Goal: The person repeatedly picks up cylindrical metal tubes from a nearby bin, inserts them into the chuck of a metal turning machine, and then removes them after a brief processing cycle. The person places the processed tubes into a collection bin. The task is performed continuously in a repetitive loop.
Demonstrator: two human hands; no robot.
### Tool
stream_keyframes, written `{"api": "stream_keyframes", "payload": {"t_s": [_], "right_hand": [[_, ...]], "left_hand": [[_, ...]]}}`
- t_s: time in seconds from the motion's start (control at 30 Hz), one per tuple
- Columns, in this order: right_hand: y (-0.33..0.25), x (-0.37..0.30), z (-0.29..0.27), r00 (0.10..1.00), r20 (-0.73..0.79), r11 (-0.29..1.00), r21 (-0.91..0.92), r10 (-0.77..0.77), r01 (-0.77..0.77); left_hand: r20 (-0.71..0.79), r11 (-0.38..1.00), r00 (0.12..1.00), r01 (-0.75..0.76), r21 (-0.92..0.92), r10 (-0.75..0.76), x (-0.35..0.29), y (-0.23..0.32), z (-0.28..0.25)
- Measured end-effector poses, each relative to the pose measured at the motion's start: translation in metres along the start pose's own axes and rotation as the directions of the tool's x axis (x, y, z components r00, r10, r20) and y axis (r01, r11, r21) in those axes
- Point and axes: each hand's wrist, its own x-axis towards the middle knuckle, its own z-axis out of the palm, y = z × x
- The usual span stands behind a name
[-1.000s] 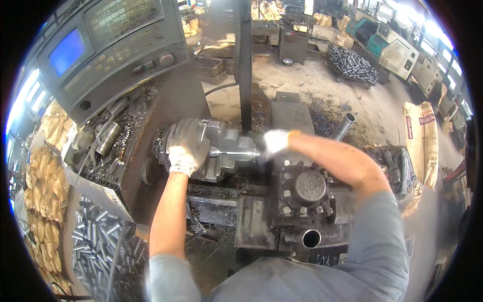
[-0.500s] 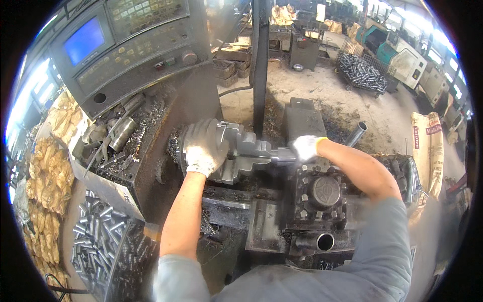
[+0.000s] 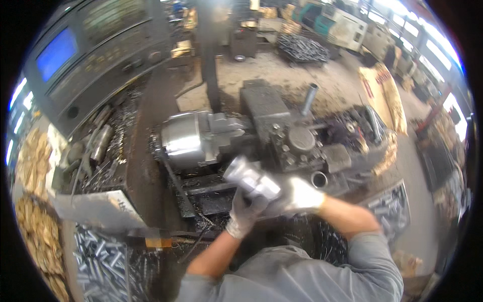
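A short shiny metal tube (image 3: 240,172), smeared by motion, is held tilted in front of the lathe, clear of the chuck. My left hand (image 3: 246,214), in a whitish glove, wraps round it from below. Closed on its near right end is my gloved right hand (image 3: 300,197), whose fingers are partly blurred. Beyond the tube, the lathe chuck (image 3: 183,140) shows its stepped jaws, which face right. To the chuck's right sits the bolted tool post (image 3: 302,138). An open-ended pipe (image 3: 319,179) lies at the tool post's near side, beside my right hand.
A control panel with a blue screen (image 3: 56,54) rises at the far left. Below it is a tray of metal chips (image 3: 128,136). Cut tubes (image 3: 100,264) fill a bin at the lower left; more tubes (image 3: 390,214) lie at right. An upright pipe (image 3: 309,98) stands behind the tool post.
My left hand has left the chuck and my right hand the jaw area; both came down and nearer, joining on the metal tube. The view has swung right.
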Motion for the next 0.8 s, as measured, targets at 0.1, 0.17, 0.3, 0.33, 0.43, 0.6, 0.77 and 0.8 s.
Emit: {"api": "stream_keyframes", "payload": {"t_s": [0.1,0.17,0.3,0.33,0.43,0.6,0.77,0.8], "right_hand": [[0.045,-0.014,0.076,0.962,0.164,0.69,0.671,0.218,-0.271],[0.084,-0.026,0.101,0.959,0.166,0.457,0.851,0.232,-0.258],[0.129,-0.031,0.135,0.834,0.339,0.608,0.572,0.435,-0.55],[0.134,-0.03,0.137,0.839,0.287,0.691,0.477,0.462,-0.543],[0.145,-0.056,0.134,0.947,0.043,0.809,0.508,0.319,-0.296],[0.222,-0.237,0.106,0.849,0.102,0.752,0.419,0.518,-0.509],[0.346,-0.365,0.122,0.192,-0.078,0.171,0.827,0.978,-0.536],[0.371,-0.372,0.119,0.051,-0.136,0.145,0.905,0.989,-0.401]], "left_hand": [[-0.166,0.837,0.837,0.463,-0.291,-0.521,-0.034,-0.044,-0.002],[0.111,0.546,0.747,0.57,-0.614,-0.655,-0.038,-0.064,-0.006],[0.013,0.608,0.698,0.633,-0.48,-0.716,-0.038,-0.08,0.001],[-0.031,0.655,0.713,0.624,-0.426,-0.7,-0.041,-0.08,0.005],[0.069,0.637,0.778,0.559,-0.531,-0.625,-0.049,-0.073,0.013],[-0.177,0.789,0.79,0.509,-0.344,-0.587,-0.053,-0.064,-0.001],[0.02,0.63,0.707,0.643,-0.436,-0.707,-0.046,-0.059,-0.023],[0.025,0.636,0.713,0.641,-0.429,-0.701,-0.044,-0.061,-0.025]]}}
